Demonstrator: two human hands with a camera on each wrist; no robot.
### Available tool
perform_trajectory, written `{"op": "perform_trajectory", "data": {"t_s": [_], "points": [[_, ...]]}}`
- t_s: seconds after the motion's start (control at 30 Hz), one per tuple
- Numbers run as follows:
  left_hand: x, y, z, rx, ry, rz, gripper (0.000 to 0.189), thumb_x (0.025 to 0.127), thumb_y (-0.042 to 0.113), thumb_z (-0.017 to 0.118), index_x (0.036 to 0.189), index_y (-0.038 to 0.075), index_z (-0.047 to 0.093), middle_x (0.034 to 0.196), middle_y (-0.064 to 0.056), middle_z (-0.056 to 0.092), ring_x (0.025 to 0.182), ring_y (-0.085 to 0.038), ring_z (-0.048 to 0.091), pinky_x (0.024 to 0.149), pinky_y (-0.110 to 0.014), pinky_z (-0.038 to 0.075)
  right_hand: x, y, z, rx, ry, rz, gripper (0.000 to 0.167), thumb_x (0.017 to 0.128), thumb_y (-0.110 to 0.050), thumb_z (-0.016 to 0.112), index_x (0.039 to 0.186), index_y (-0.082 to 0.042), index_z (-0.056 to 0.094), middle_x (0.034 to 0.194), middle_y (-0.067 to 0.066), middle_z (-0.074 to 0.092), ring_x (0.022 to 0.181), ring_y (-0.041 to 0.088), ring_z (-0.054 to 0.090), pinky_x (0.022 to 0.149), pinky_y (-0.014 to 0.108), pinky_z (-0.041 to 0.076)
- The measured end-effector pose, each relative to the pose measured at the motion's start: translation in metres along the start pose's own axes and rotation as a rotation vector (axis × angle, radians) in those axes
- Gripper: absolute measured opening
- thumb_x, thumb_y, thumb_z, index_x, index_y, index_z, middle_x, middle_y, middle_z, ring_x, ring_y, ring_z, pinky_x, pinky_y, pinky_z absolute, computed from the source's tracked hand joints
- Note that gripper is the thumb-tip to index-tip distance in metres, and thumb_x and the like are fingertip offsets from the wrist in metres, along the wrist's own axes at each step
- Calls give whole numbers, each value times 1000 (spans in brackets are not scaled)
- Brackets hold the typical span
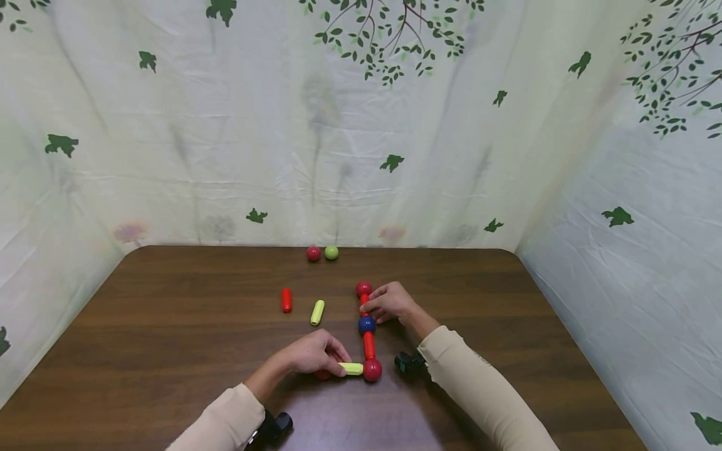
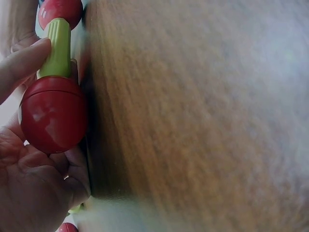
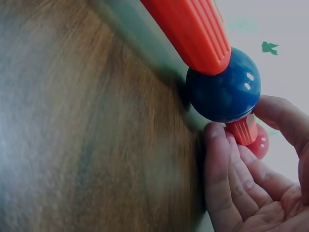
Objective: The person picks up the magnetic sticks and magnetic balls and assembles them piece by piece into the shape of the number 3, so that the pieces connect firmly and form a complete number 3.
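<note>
Left wrist view shows what is nearest the person: the left hand (image 1: 316, 352) pinches a yellow-green rod (image 2: 59, 50), thumb on one side and fingers on the other, with the palm-side red ball (image 2: 54, 116) tucked by the palm. The rod's other end meets the corner red ball (image 1: 372, 369), low over the table (image 1: 169, 351). From that corner a straight line leads away from the person: near red rod (image 1: 369, 346), blue ball (image 1: 366, 324), far red rod (image 1: 364, 299), far red ball (image 1: 363, 288). The right hand (image 1: 392, 302) pinches the far red rod just past the blue ball, thumb opposite fingers.

I'd judge the pieces to be hard plastic, light, stiff and not fragile. The glossy balls would likely slip or roll, so I'd hold the grooved rods, close to a joint, lest the chain swing or part. What binds the joints I cannot tell.

Beyond the left hand lies a loose yellow-green rod (image 1: 318, 312), and left of it a loose red rod (image 1: 286, 300). By the table's far edge sit a loose red ball (image 1: 313, 254) and a green ball (image 1: 331, 252), side by side, before a pale leaf-printed cloth (image 1: 282, 125)
</note>
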State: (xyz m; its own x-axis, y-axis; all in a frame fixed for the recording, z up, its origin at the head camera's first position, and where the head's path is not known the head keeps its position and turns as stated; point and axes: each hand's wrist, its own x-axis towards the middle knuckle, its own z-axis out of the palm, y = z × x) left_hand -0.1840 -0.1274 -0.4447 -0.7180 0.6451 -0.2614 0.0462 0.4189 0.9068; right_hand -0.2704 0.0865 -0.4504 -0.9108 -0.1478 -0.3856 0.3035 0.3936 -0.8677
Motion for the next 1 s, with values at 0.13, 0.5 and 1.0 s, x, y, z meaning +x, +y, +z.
{"op": "perform_trajectory", "data": {"t_s": [0.13,0.5,1.0], "points": [[0,-1,0,-5,1,2,12,77,-1,74,89,-2,72,73,-1,65,62,-8,51,55,-22,41,3,2,-1,23,-8,15,25,75,-7,81,92,3,67,76,8,70,56,16,63,57,31,56],[-1,1,1,-8,0,-2,13,78,-1,74,90,-2,72,72,0,65,62,-8,51,55,-22,41,6,4,-4,48,-39,-5,25,76,-7,81,94,4,67,79,10,71,67,17,67,65,34,57],[-2,0,1,7,11,-10,13,78,1,74,91,-1,72,73,0,65,62,-7,51,55,-22,41,9,9,-3,77,-51,-13,26,77,-9,81,95,4,68,82,10,72,66,17,67,66,33,57]]}}
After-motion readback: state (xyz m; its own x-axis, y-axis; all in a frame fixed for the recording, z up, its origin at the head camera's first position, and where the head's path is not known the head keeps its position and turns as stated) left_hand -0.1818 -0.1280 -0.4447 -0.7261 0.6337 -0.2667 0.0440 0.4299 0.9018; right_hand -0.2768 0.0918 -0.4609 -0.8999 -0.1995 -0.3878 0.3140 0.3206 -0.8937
